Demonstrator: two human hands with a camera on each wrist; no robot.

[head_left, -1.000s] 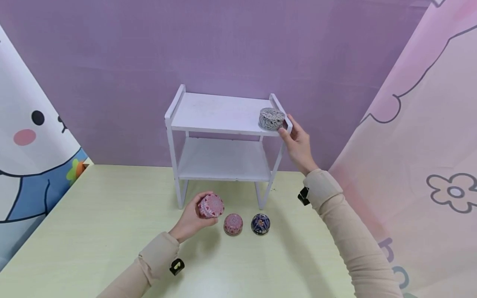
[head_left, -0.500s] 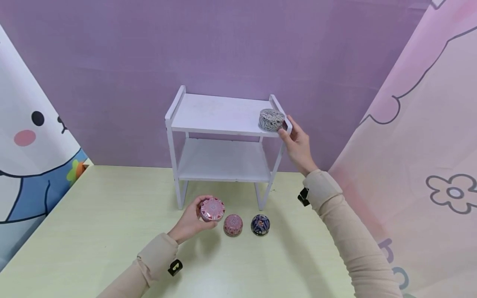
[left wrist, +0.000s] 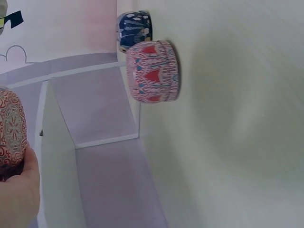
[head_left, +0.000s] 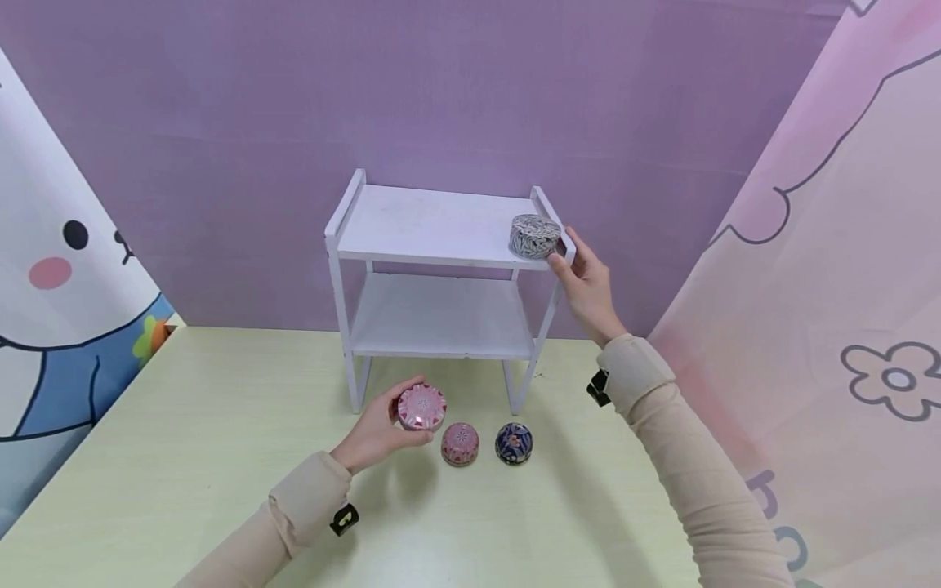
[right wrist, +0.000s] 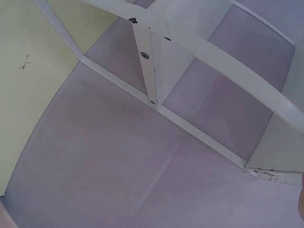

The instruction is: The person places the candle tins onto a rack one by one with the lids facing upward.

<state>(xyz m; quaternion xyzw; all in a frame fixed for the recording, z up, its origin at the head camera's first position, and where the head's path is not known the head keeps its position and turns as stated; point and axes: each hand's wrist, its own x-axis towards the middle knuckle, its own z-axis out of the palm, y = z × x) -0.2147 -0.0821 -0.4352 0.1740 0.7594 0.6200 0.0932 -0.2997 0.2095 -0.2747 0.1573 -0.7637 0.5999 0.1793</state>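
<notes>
My left hand [head_left: 378, 429] grips a round pink-and-red patterned tin [head_left: 422, 407] above the table, its lid facing up toward the head camera. In the left wrist view the thumb lies along the side of this tin [left wrist: 12, 130]. A smaller pink patterned tin [head_left: 460, 444] and a dark blue floral tin [head_left: 514, 443] stand side by side on the table, just right of the left hand. My right hand [head_left: 590, 286] grips the front right corner of the white two-tier shelf [head_left: 426, 220], thumb in front and fingers beyond the side rail. Beside its thumb, a black-and-white patterned tin [head_left: 534, 236] stands on the top tier.
The shelf's lower tier [head_left: 441, 314] sits behind the two tins on the pale table [head_left: 243, 425]. A purple backdrop [head_left: 456, 90] rises behind the shelf. Printed cartoon sheets flank the table, one with a rabbit [head_left: 66, 286] on the left.
The tin in my left hand has turned so that its lid faces the head camera more, and it has shifted slightly right. My right hand keeps its place at the shelf corner.
</notes>
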